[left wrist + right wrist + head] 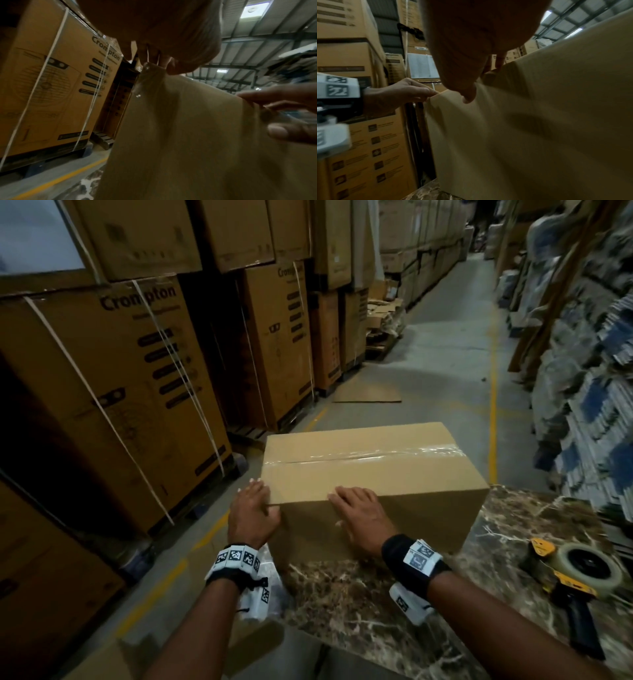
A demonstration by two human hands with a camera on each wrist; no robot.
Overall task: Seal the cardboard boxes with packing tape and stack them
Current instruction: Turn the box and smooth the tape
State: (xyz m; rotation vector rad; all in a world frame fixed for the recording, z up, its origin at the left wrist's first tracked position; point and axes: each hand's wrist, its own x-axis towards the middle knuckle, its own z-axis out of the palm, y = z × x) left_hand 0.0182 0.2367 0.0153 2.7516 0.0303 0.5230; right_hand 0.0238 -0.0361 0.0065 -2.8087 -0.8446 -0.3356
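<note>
A plain cardboard box (pixel 370 474) stands at the left end of a marble table (pixel 359 611), with clear tape (pixel 411 453) along its top seam. My left hand (pixel 260 501) grips the box's near left corner, fingers on the left side and thumb on the front face. My right hand (pixel 352 508) holds the near top edge, fingers over the top and thumb down the front. The wrist views show the box (pixel 188 135) (pixel 522 135) close up, each with the opposite hand at its edge: my right hand (pixel 283 108) and my left hand (pixel 399 93). A yellow tape dispenser (pixel 579 573) lies on the table to the right, apart from both hands.
Tall strapped printed cartons (pixel 130 378) stand stacked on pallets along the left. The aisle floor (pixel 445 364) with yellow lines runs ahead. A flat cardboard sheet (pixel 368 393) lies on the floor beyond the box. Packed shelving (pixel 589 371) lines the right.
</note>
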